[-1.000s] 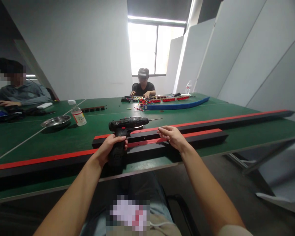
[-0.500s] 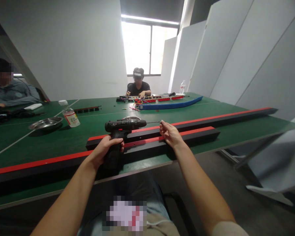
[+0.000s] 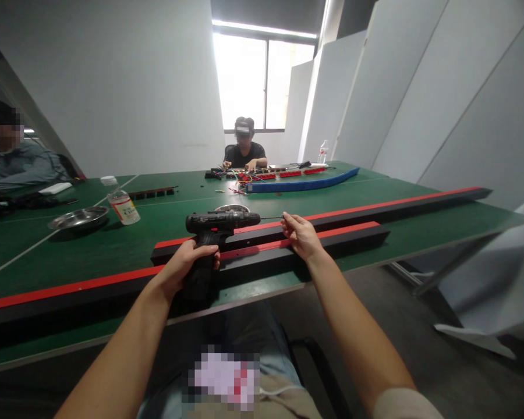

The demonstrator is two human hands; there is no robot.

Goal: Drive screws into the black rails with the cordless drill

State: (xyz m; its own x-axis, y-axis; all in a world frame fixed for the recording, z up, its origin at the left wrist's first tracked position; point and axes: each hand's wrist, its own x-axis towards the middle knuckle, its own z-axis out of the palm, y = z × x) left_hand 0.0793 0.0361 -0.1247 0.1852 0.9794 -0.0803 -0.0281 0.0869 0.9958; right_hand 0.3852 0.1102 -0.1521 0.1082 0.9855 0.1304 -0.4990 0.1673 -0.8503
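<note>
My left hand (image 3: 187, 265) is wrapped round the handle of a black cordless drill (image 3: 218, 221), held level above the table with its long thin bit (image 3: 271, 217) pointing right. At the bit's tip, my right hand (image 3: 301, 235) is closed in a pinch; whatever tiny thing its fingers hold is too small to name. Beneath both hands lies a long black bar with a red top (image 3: 70, 289). A second such bar (image 3: 397, 212) lies just behind it, partly hidden by the drill and my right hand.
On the green table (image 3: 174, 212) are a metal bowl (image 3: 78, 218), a bottle (image 3: 124, 206) and a shiny dish (image 3: 232, 208) behind the drill. A blue curved strip (image 3: 305, 185) and wired parts (image 3: 244, 176) lie farther back. One person (image 3: 244, 151) sits opposite, another (image 3: 17, 157) at left.
The view has shifted slightly. My right hand has come a little closer to the drill; my left hand's hold on it is the same.
</note>
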